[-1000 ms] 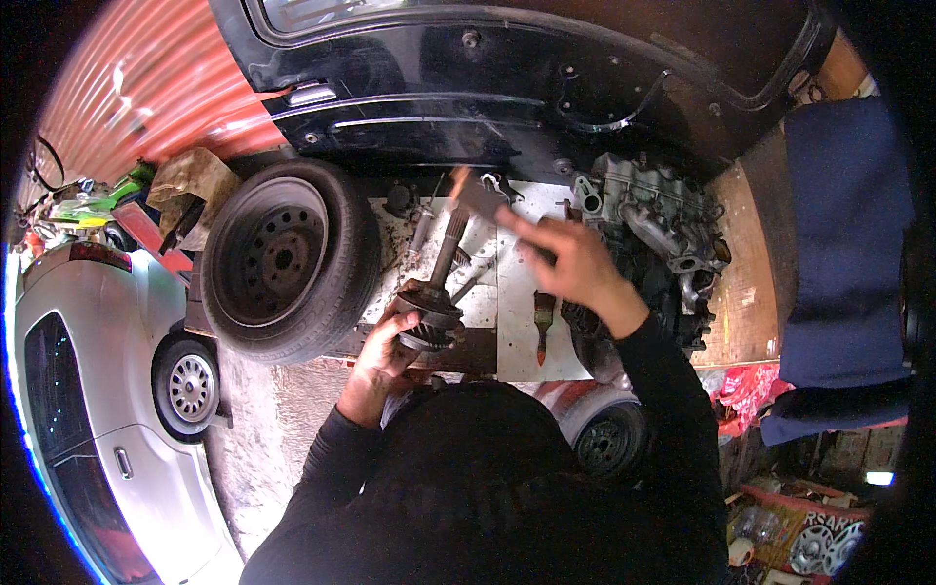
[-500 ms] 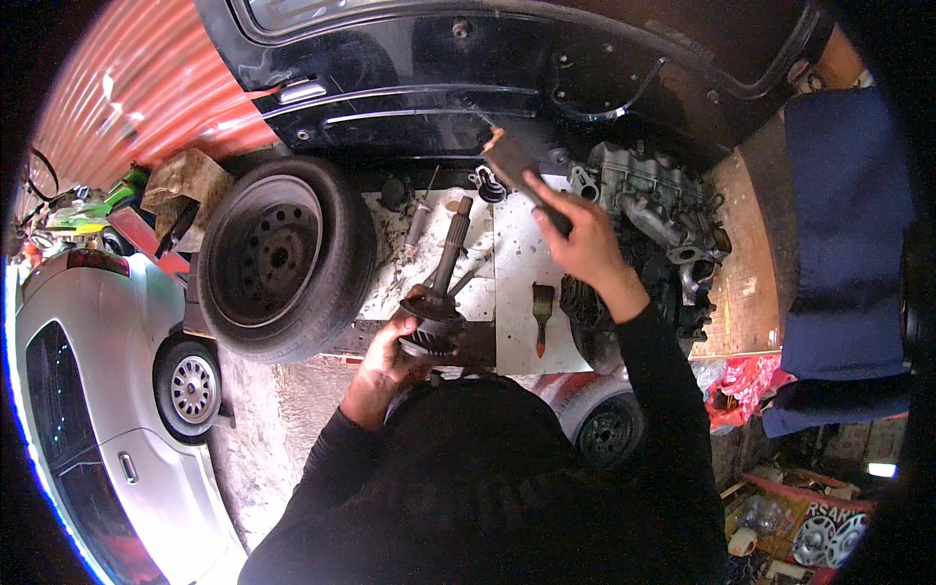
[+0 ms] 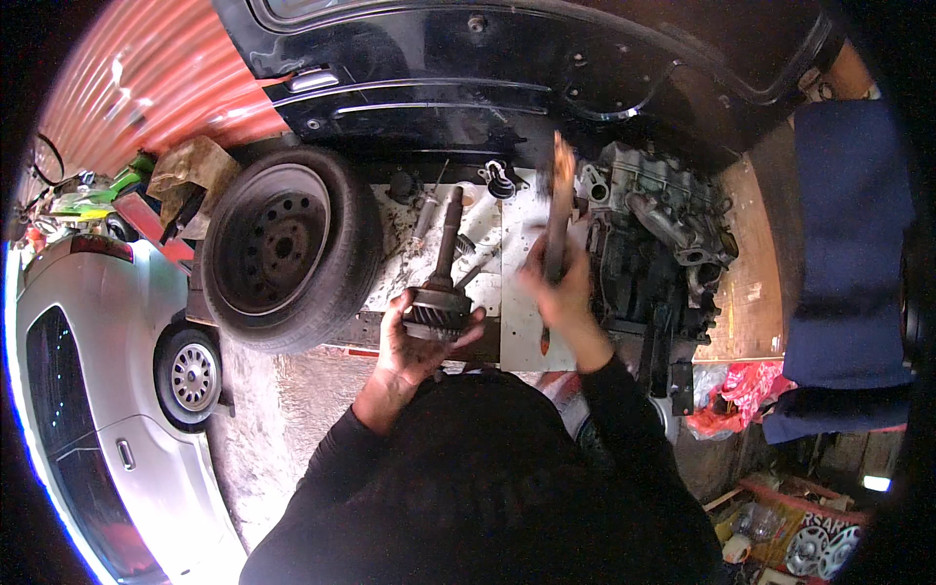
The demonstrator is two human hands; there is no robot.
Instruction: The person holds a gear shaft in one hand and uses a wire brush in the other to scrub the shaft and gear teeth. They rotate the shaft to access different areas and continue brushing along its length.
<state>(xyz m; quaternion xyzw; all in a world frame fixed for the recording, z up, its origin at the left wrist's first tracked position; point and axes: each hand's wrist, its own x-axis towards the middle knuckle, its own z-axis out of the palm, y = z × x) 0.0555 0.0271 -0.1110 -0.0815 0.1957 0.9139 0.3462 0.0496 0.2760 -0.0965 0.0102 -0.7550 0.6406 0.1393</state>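
Note:
In my left hand point(image 3: 405, 346) is a gear shaft point(image 3: 446, 249), upright, its toothed gear at the bottom cradled by my palm and fingers. My right hand point(image 3: 558, 292), blurred by motion, grips a dark piece of wood point(image 3: 558, 214) with a pale, splintered upper end. It is held to the right of the shaft, apart from it. Below the right hand shows the orange tip of a paintbrush handle point(image 3: 545, 343); the hand hides the rest. Behind the shaft lie a thin rod-like tool point(image 3: 425, 216) and a dark clamp-shaped part point(image 3: 499, 179) on the white worktop.
A wheel with its tyre point(image 3: 283, 249) stands at the left of the bench. An engine block point(image 3: 653, 253) takes up the right side. A dark vehicle panel point(image 3: 429, 88) rises behind. Farther left is a silver car point(image 3: 117, 390); a blue cloth point(image 3: 848, 244) hangs at far right.
My right hand has come down and left with the piece of wood, which has turned more upright. The left hand has opened wider around the gear, and the shaft stands straighter.

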